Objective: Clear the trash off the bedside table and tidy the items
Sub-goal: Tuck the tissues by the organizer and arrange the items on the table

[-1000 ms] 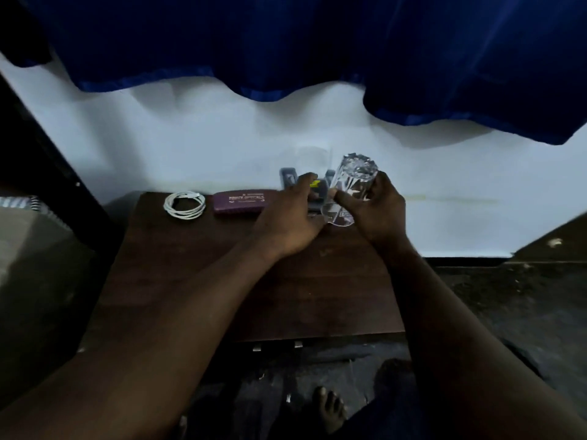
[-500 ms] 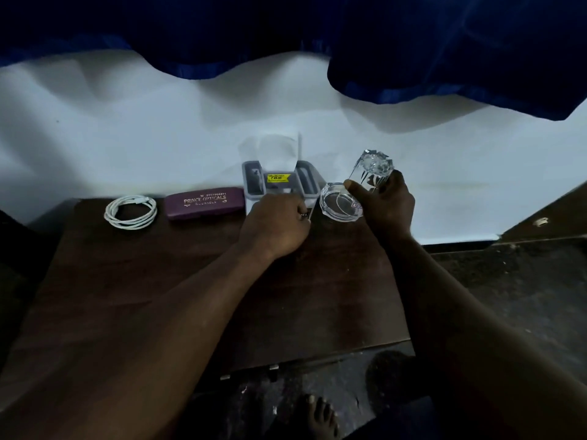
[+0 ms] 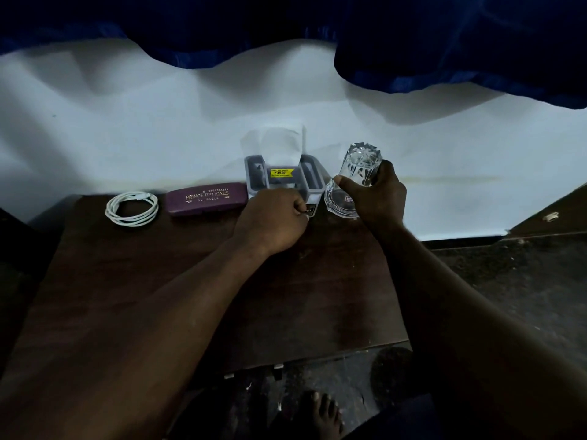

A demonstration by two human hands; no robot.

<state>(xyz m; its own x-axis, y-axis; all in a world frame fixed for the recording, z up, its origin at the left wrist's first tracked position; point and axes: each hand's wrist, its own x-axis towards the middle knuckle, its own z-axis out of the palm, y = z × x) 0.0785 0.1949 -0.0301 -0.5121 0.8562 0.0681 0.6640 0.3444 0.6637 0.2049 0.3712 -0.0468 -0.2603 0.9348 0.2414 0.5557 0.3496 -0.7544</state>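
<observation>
the left forearm (image 3: 165, 312) and the right forearm (image 3: 444, 296), both bare, reach forward from the bottom corners and converge toward the middle. the left hand (image 3: 274, 217) lies knuckles up on a straight wrist, its fingers curled tight into the palm; whether they pinch anything cannot be made out. the right hand (image 3: 376, 198) is just beside it and a little higher, its back toward the camera, thumb stretched out to the left, fingers wrapped round a tilted glass (image 3: 362, 163). the hands are close but apart.
</observation>
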